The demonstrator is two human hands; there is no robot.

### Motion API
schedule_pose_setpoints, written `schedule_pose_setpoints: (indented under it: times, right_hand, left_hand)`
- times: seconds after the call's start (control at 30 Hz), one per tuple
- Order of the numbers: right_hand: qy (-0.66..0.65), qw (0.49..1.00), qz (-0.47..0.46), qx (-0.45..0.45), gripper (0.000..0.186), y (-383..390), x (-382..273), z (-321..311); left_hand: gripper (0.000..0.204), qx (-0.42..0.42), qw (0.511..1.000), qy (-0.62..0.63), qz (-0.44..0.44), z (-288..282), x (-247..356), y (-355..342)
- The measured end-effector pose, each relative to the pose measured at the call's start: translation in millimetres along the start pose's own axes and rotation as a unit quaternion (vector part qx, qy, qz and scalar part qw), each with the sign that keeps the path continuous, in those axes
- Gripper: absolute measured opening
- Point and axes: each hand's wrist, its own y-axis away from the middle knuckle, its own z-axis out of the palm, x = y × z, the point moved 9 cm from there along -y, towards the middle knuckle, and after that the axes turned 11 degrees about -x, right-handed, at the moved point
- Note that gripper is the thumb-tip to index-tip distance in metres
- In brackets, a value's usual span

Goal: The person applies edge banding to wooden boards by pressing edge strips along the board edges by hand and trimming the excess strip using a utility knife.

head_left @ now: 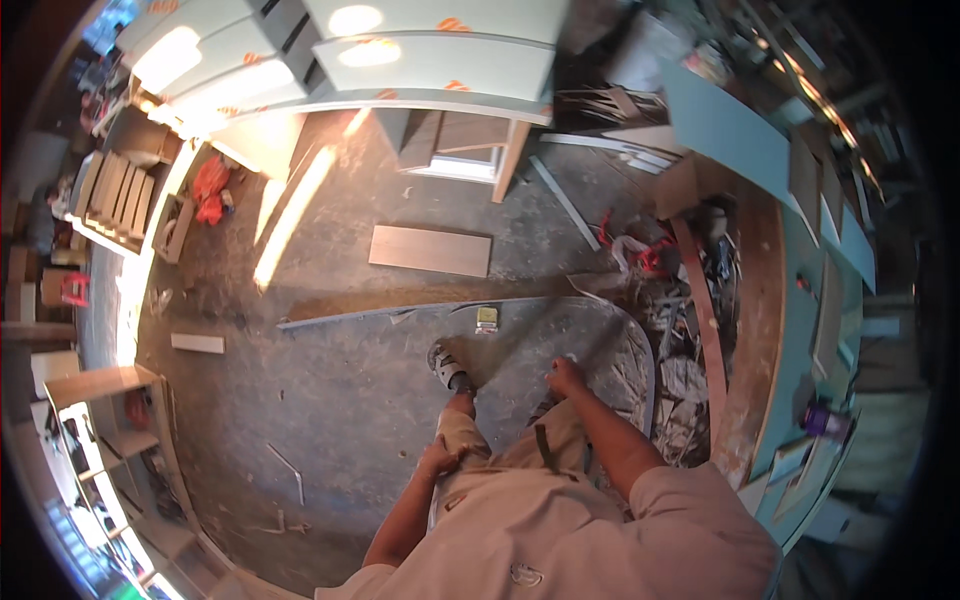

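Note:
At my left thigh, my left hand [439,457] touches the beige shorts [464,432], its fingers curled; what they hold, if anything, is hidden. My right hand [562,374] is closed in front of my body at the right, and I cannot make out anything in it. Below, my foot in a grey sandal [442,362] stands on the concrete floor [330,400]. A small yellow item [487,319] lies just ahead of it. A long thin strip [400,309] runs across the floor beyond, with a light wooden board [429,251] farther forward.
A wooden shelf unit [105,380] stands at the left. Large white panels [430,45] are at the front. A scrap pile [680,380] and a long wooden piece [755,330] line the right, beside pale green boards [730,125]. Red bags [210,185] lie front left.

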Motion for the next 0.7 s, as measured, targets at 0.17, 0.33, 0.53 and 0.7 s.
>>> schedule_pose_setpoints:
  times: [0.17,0.33,0.53,0.7]
  right_hand:
    - [-0.007,0.997,-0.061,-0.040,0.048,-113,-81,21]
    - [0.000,0.991,-0.036,-0.125,0.064,-264,-134,77]
    - [0.105,0.987,-0.062,-0.101,0.095,-472,-130,136]
    - [0.181,0.978,-0.099,-0.037,0.116,-583,-139,155]
  left_hand:
    - [0.129,-0.028,0.994,0.086,-0.059,14,-21,-23]
    - [0.131,0.089,0.965,0.185,-0.165,-32,-6,-28]
    - [0.121,0.197,0.934,0.208,-0.214,-67,7,-47]
    - [0.121,0.222,0.919,0.256,-0.203,-87,5,-74]
